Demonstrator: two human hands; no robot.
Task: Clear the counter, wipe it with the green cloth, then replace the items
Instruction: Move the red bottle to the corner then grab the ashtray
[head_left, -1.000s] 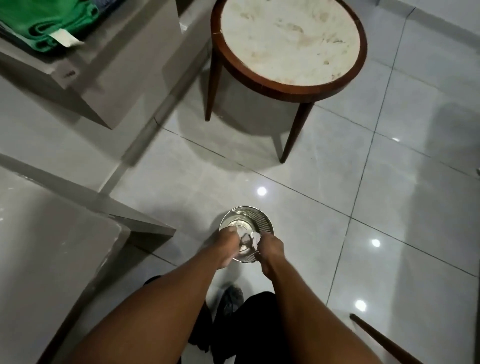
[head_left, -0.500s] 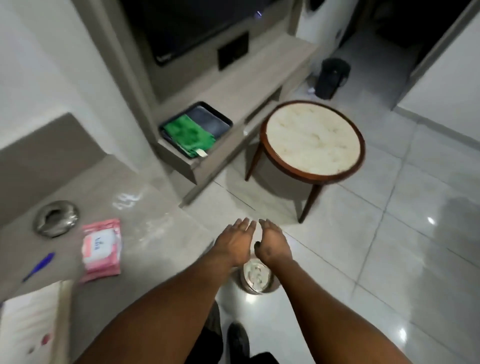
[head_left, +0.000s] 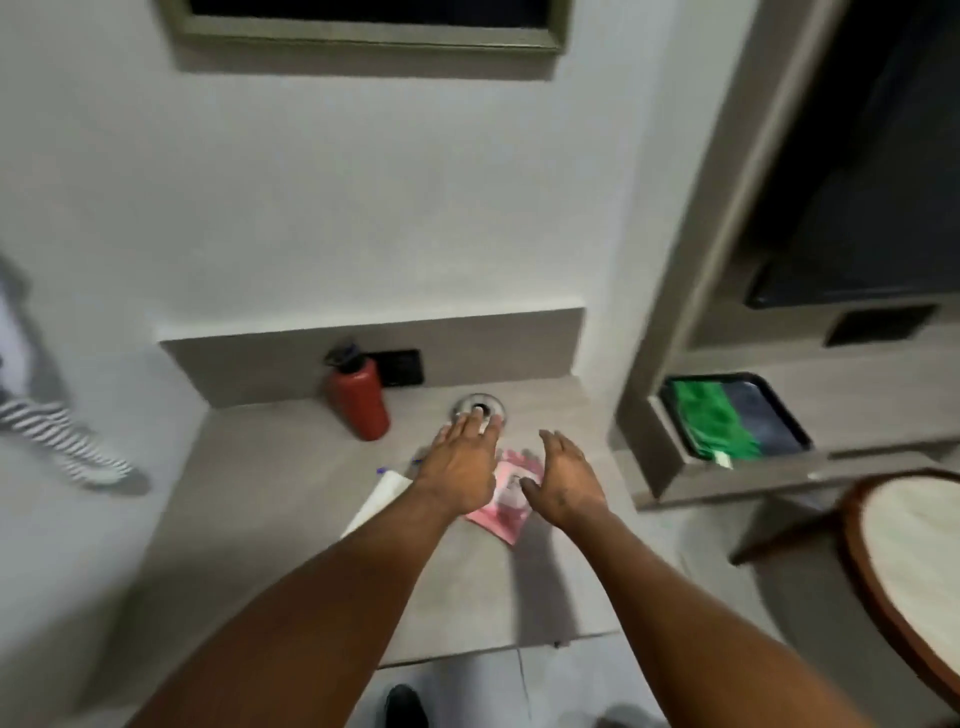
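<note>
pink packet (head_left: 503, 498) between two empty, spread hands.

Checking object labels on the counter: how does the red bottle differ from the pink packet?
The red bottle stands upright by the back wall; the pink packet lies flat nearer the front edge. The bottle is a rigid cylinder with a dark cap; the packet is flat, soft-looking and has a white label. The bottle stands clear of both hands; the packet is partly hidden under the left hand and right hand. Both rest on the grey counter.

green cloth (head_left: 714, 421) crumpled in dark tray (head_left: 789, 415), grey counter (head_left: 291, 467) bearing red bottle (head_left: 361, 402), pink packet (head_left: 506, 499)
</note>
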